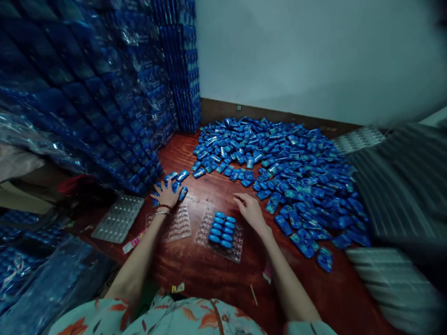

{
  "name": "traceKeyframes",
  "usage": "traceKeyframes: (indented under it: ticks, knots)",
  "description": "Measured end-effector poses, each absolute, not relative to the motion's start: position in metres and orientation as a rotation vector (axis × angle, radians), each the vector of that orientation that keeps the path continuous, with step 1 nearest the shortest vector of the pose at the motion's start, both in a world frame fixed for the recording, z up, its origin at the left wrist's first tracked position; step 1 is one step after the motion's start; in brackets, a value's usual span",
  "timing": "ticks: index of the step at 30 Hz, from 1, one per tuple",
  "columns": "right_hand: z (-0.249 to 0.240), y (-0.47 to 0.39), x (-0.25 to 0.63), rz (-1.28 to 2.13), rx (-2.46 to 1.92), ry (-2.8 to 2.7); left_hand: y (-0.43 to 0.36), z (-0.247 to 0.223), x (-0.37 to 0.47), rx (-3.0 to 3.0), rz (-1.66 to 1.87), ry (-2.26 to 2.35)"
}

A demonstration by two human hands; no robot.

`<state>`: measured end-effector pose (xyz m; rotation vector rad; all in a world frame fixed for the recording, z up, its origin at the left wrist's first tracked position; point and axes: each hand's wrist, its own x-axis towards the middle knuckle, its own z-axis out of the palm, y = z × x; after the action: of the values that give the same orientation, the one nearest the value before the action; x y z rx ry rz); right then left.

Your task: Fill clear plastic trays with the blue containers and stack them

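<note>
Packets [182,175], blue, on table [206,193], long axes mixed, under and around nearer left hand [166,195], spread wide; right hand [250,209] beside part-filled tray [201,234], fingers narrowed, any hold indiscernible.

A single view from my head-worn camera, facing forward and down: my pale green, floral-printed fabric clothing [195,321] nearest, along the bottom; my bare left hand [167,195] and bare right hand [250,212] beyond, above a glossy red-brown wooden table [199,274]; a flat pale wall [296,56] farthest.
</note>
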<state>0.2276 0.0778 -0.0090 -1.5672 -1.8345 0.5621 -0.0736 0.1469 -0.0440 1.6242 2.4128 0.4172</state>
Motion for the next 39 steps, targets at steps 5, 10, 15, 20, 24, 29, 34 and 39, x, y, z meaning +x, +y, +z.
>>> traceKeyframes:
  ticks: [5, 10, 15, 20, 24, 29, 34, 39]
  knots:
    - [-0.026, 0.090, 0.219, 0.670, -1.515, -1.787, 0.156, -0.059, -0.037, 1.735, 0.342, 2.311]
    - [-0.041, 0.089, 0.226, 0.691, -1.616, -1.808, 0.157, -0.062, 0.031, 1.934, 0.286, 2.068]
    - [-0.047, 0.099, 0.238, 0.683, -1.831, -1.810, 0.148, -0.054, 0.095, 2.088, 0.124, 1.746]
    - [-0.052, 0.096, 0.246, 0.739, -2.025, -1.770, 0.170, -0.036, 0.107, 2.257, -0.021, 1.443]
    - [-0.056, 0.091, 0.242, 0.739, -2.116, -1.684, 0.195, -0.028, 0.112, 2.408, -0.101, 1.084]
    - [-0.059, 0.094, 0.237, 0.735, -2.050, -1.615, 0.203, -0.022, 0.125, 2.460, -0.134, 0.897]
    - [-0.056, 0.059, 0.250, 0.748, -1.920, -1.465, 0.183, -0.006, 0.099, 2.472, 0.135, 0.969]
    - [-0.041, -0.039, 0.273, 0.859, -1.767, -1.278, 0.119, 0.008, 0.009, 2.120, 0.798, 1.127]
